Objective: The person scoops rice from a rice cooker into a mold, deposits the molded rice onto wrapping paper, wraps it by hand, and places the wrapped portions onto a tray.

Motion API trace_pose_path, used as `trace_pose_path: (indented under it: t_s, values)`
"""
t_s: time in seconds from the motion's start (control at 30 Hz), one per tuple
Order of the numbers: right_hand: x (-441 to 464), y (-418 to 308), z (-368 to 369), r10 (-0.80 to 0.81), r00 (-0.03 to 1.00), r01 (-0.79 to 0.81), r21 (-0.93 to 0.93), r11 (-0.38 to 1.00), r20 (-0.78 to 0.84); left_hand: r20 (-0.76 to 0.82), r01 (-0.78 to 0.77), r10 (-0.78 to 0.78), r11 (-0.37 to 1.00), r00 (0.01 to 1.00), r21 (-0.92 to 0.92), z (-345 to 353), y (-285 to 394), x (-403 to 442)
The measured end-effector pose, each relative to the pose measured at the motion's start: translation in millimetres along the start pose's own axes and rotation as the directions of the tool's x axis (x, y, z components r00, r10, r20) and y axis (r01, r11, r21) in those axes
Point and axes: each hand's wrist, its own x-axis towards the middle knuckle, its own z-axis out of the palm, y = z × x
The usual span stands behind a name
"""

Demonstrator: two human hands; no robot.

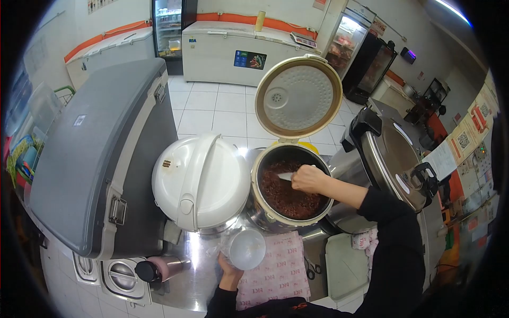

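Observation:
My right hand (309, 179) is closed around a pale spoon-like utensil (285, 176) over the open rice cooker (256, 183). The utensil's far end reaches toward the dark reddish, grainy food (289, 202) inside; its exact shape is partly hidden by my fingers. The cooker's lid (298, 98) stands raised behind the pot. My left hand (230, 271) grips a whitish bowl (247, 249) in front of the cooker, with its opening facing up. Clear, crinkled plastic shows at the bowl's left side. Pink-printed paper (275, 270) lies beneath and right of the bowl.
Left of the pot stands a closed white-lidded cooker (204, 180), then a large grey insulated box (101, 143). A big metal pot (392, 164) is at right. Scissors (313, 269), a tray (344, 267) and a pink bottle (164, 268) lie nearby.

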Motion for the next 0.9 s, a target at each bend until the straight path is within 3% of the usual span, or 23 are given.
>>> trace_pose_path:
  t_s: [0.1,0.17,0.2,0.23,0.3,0.37,0.4,0.43,0.5,0.57,0.6,0.63,0.7,0.8,0.83,0.9]
  values:
    - [-12,6,-22,-0.057,0.997,0.056,0.026,0.998,0.048,0.069,-0.034,0.038,0.998,0.997,-0.053,-11,5,-1]
    - [-16,11,-40,0.120,0.993,-0.120,0.014,0.993,-0.011,0.147,-0.010,0.038,0.982,0.988,-0.189,-11,10,-5]
    - [-9,14,-32,0.186,0.966,-0.197,-0.050,0.979,-0.178,0.136,-0.004,0.032,0.981,0.990,-0.195,-12,5,-5]
    - [-2,16,-23,0.251,0.940,-0.274,-0.074,0.959,-0.229,0.094,0.004,0.011,0.987,0.995,-0.162,-13,1,-4]
    - [11,4,1,0.186,0.966,-0.204,-0.084,0.975,-0.182,0.057,0.019,-0.012,0.993,0.998,-0.120,-10,-2,-3]
    - [11,-6,6,0.125,0.987,-0.129,-0.032,0.991,-0.105,0.008,0.016,-0.017,0.996,1.000,0.086,-5,-7,-9]
    - [9,-10,4,0.050,0.998,-0.050,0.015,0.999,-0.035,0.006,0.019,-0.020,0.996,1.000,0.086,-5,-11,-14]
    - [2,-9,0,0.056,0.998,-0.056,0.018,0.998,-0.038,-0.004,0.048,-0.048,0.996,0.999,0.076,-7,-14,-17]
    - [-10,10,-34,0.081,0.988,-0.091,0.073,0.993,0.131,0.002,0.048,-0.048,0.997,0.999,0.058,-12,-16,-14]
    - [-9,21,-50,0.058,0.976,-0.077,0.082,0.994,0.211,0.119,0.054,-0.050,0.998,0.992,-0.035,-20,-21,-17]
    - [-5,24,-33,0.196,0.981,-0.196,0.036,0.980,-0.008,0.114,0.061,-0.056,0.997,0.992,-0.041,-12,-20,-18]
    - [-3,22,-13,0.318,0.921,-0.321,0.024,0.947,-0.225,0.057,0.085,-0.085,0.996,0.995,-0.008,-3,-18,-21]
    - [4,1,15,0.172,0.978,-0.183,-0.085,0.979,-0.119,0.004,0.114,-0.114,0.993,0.994,0.031,0,-18,-25]
    - [-6,-27,-11,0.024,1.000,-0.024,0.031,0.999,0.002,-0.010,0.090,-0.089,0.987,0.996,0.132,-12,-17,-26]
    - [-9,-17,-31,0.024,1.000,-0.024,0.029,0.999,-0.002,0.012,0.073,-0.075,0.992,0.997,0.104,-16,-14,-24]
    - [-12,13,-55,0.190,0.976,-0.202,0.114,0.973,0.109,0.028,0.058,-0.060,0.996,0.998,0.072,-20,-14,-21]
